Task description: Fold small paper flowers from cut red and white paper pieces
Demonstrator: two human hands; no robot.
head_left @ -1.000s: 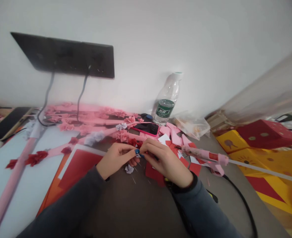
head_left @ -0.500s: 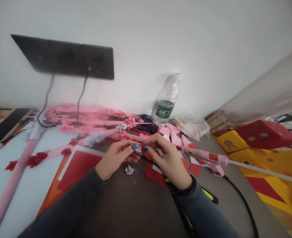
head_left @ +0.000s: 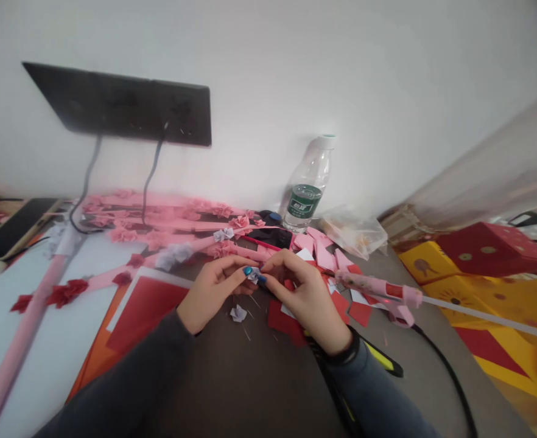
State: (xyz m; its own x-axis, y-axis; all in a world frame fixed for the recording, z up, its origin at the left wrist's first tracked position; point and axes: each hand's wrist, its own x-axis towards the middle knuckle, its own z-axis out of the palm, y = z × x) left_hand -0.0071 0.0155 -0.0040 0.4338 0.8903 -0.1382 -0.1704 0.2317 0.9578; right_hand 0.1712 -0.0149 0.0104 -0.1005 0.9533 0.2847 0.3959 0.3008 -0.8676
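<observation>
A small white paper flower is pinched between both hands above the dark table. My left hand grips it from the left, its blue-nailed thumb on top. From the other side, the thumb and fingers of my right hand close on the same flower; part of it is hidden behind the fingertips. Just below the hands lies a second white paper flower. Thin pale strands rest around it on the table. Close to my right hand are red paper pieces.
A pink glue gun with a long glue stick lies at right, its black cable curving forward. Behind stand a water bottle and a plastic bag. Pink paper-wrapped branches with flowers spread left. A yellow-and-black cutter lies beside my right forearm.
My right hand's fingertips have come in to the flower from slightly right of it, and its thumb now presses against it. My left hand has hardly moved.
</observation>
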